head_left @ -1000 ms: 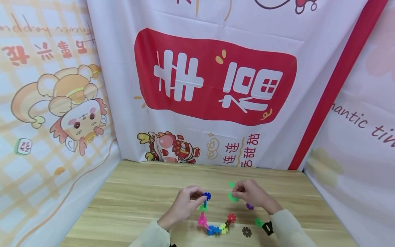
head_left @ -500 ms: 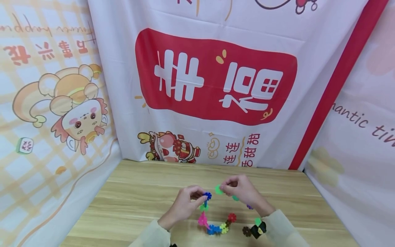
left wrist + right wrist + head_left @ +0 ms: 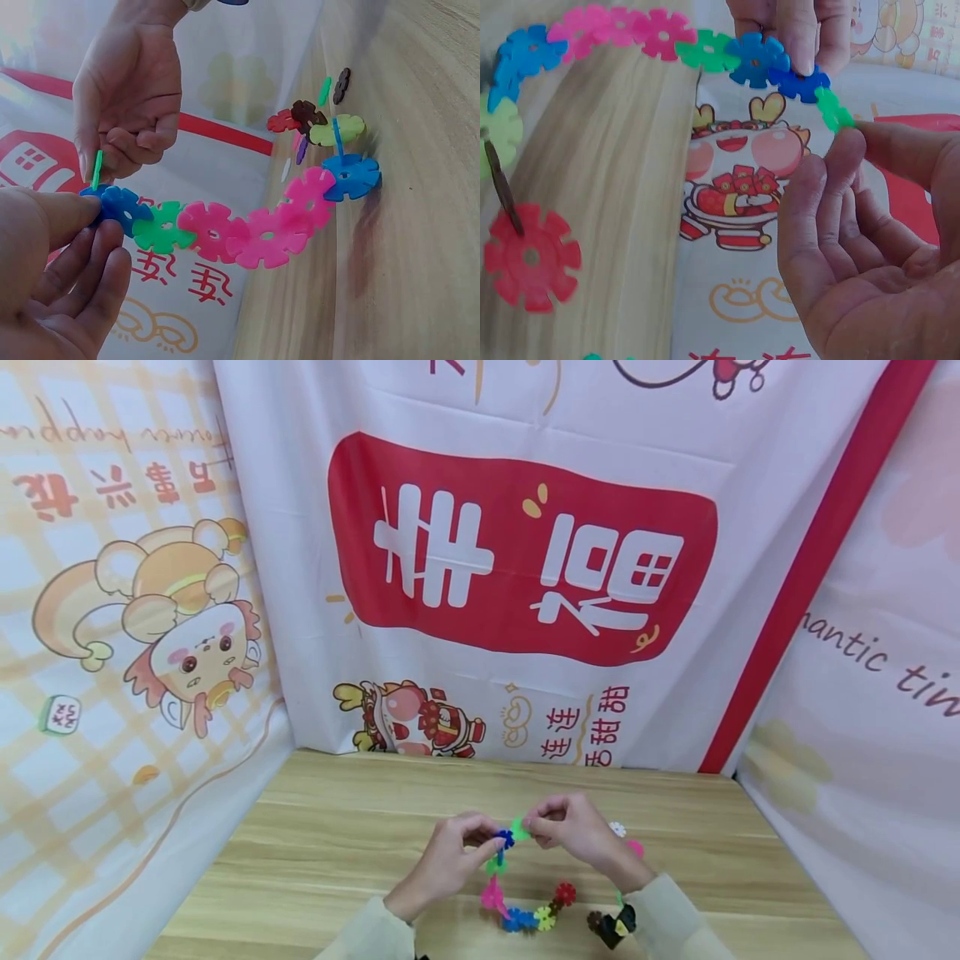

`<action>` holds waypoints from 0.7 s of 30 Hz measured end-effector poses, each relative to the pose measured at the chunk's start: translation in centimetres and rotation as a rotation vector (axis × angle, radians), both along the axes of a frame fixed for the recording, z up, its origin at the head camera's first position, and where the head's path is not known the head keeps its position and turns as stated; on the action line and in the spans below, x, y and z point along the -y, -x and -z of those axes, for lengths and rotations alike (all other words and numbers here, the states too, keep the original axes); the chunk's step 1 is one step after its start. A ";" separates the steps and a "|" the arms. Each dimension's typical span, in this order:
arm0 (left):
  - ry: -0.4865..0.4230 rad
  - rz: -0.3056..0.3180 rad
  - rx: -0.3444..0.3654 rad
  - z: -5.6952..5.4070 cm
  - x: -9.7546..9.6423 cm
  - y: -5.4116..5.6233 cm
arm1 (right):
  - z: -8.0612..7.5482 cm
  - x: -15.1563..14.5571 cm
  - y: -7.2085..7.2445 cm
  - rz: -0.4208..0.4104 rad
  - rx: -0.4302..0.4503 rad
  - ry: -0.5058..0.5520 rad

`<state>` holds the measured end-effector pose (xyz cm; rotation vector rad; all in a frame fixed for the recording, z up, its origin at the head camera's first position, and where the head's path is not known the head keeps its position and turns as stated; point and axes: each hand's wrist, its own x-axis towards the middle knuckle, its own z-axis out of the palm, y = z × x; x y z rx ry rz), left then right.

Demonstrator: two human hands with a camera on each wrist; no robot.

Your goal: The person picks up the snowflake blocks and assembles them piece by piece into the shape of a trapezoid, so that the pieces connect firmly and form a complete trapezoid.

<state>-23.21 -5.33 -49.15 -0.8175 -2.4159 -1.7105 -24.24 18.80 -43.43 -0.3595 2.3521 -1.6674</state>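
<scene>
My left hand (image 3: pixel 448 856) pinches the dark blue snowflake disc (image 3: pixel 799 84) at the upper end of a chain of slotted plastic discs. From there the chain drops through blue, green, pink (image 3: pixel 268 236) and light blue (image 3: pixel 351 177) discs to the table. Its far end runs through yellow-green (image 3: pixel 544 918) and brown to a red disc (image 3: pixel 532 257). Between thumb and forefinger my right hand (image 3: pixel 573 833) holds a bright green disc (image 3: pixel 834 110). That green disc meets the edge of the dark blue one; how deep their slots sit together I cannot tell.
Loose discs lie to the right on the wooden table (image 3: pixel 315 843): white (image 3: pixel 617 829), pink (image 3: pixel 636 847) and brown (image 3: pixel 342 85) among them. A purple disc (image 3: pixel 301 150) shows in the left wrist view. Printed cloth (image 3: pixel 525 693) hangs behind the table and at both sides.
My right hand has carried the green disc leftward from the right side of the table to the dark blue disc. The left hand and the chain have stayed in place.
</scene>
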 end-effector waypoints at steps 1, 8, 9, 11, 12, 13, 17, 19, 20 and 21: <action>-0.003 -0.002 -0.008 0.0 0.0 -0.1 | 0.0 0.1 0.0 0.004 0.012 0.005; -0.011 -0.043 -0.104 0.2 -0.1 -0.4 | 0.2 1.0 -0.5 0.063 0.083 0.044; -0.012 -0.047 -0.114 0.2 -0.2 -0.4 | 0.2 1.1 -0.6 0.072 0.083 0.045; -0.007 -0.055 -0.129 0.1 -0.3 -0.5 | 0.2 1.3 -0.7 0.085 0.071 0.042; -0.006 -0.060 -0.135 0.1 -0.3 -0.5 | 0.2 1.4 -0.8 0.091 0.063 0.041; -0.004 -0.065 -0.137 0.1 -0.3 -0.5 | 0.2 1.5 -0.8 0.095 0.051 0.037; 0.016 -0.074 -0.137 -0.2 -0.4 -0.3 | 0.1 1.6 -0.8 0.105 0.029 0.020; 0.042 -0.074 -0.136 -0.3 -0.4 -0.2 | 0.1 1.6 -0.8 0.101 0.041 0.015; 0.054 -0.069 -0.140 -0.3 -0.4 -0.2 | 0.0 1.6 -0.8 0.094 0.050 0.012; 0.066 -0.061 -0.144 -0.3 -0.4 -0.1 | 0.0 1.6 -0.7 0.083 0.058 0.013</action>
